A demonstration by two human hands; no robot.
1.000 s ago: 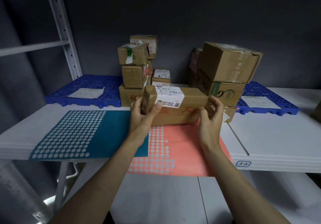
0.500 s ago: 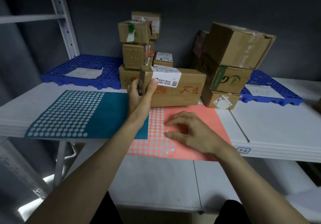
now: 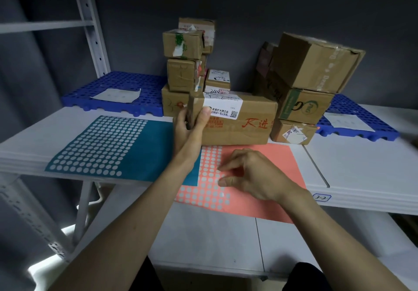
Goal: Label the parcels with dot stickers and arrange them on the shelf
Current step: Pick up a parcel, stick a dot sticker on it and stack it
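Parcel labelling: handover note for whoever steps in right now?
Left hand grips the left end of the long parcel, which stands on the shelf at the top edge of the coral sticker sheet.
Right hand is over the coral sheet, fingers curled at the dots; whether it holds a sticker cannot be told.
Teal sticker sheet lies to the left.
Done: parcel positioned. No dot visible on it.
Left: stick a dot on it, shelve it, then the stacked parcels behind.

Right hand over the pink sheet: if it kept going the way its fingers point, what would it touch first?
Probably the left forearm. The right hand points leftward, low over the pink sticker sheet, and that arm crosses its line, though depth is hard to judge.
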